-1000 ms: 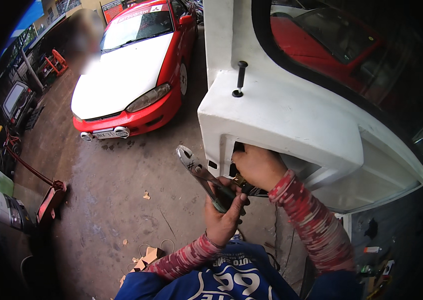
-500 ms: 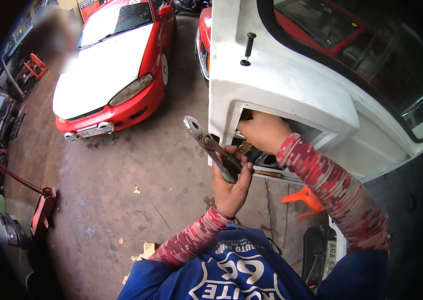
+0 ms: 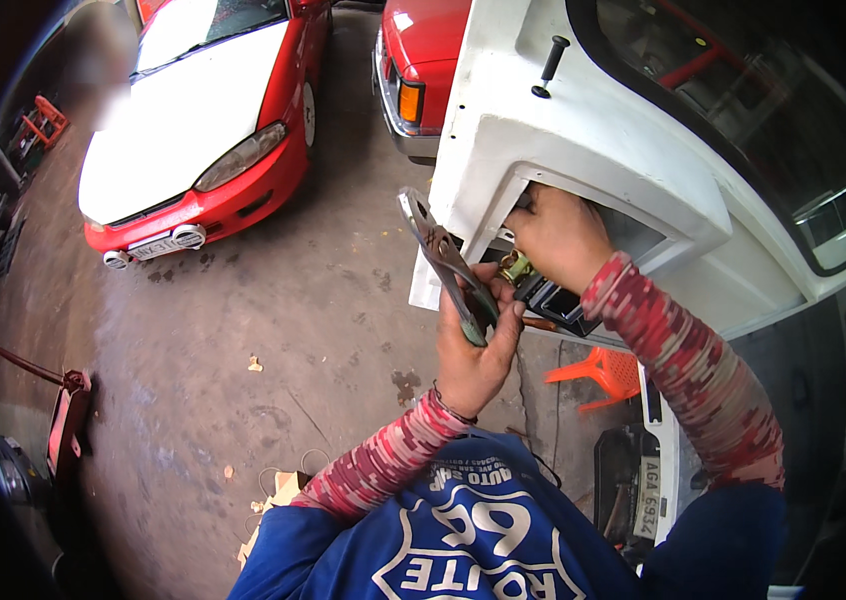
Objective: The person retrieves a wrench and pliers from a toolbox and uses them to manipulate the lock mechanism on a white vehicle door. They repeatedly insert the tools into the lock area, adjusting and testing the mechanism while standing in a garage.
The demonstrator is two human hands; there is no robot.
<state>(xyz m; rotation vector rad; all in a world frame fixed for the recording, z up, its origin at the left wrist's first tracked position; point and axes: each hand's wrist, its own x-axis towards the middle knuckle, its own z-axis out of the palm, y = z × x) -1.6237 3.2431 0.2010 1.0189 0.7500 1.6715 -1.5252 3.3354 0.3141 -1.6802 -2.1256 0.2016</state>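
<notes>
My left hand (image 3: 473, 375) is closed around a pair of metal pliers (image 3: 443, 255), their jaws pointing up and away from me. Its fingertips also touch a brass-coloured metal fitting (image 3: 514, 267) on a black part (image 3: 560, 306) at the lower edge of an opening in the white vehicle door (image 3: 503, 150). My right hand (image 3: 565, 238) reaches into that opening with bent fingers. Its fingertips are partly hidden, so what they grip does not show. Just below the black part, a brown handle-like piece (image 3: 541, 324) sticks out.
A black-knobbed pin (image 3: 551, 65) stands on the door's upper part. Beyond are a red car with a white hood (image 3: 193, 120) and another red vehicle (image 3: 428, 60). An orange plastic chair (image 3: 608, 373) stands below the door; a red floor jack (image 3: 68, 425) is at far left.
The view has shifted, so the door and both hands appear farther right. More of the black part and brass-coloured fitting shows at the opening. The pliers stay in my left hand.
</notes>
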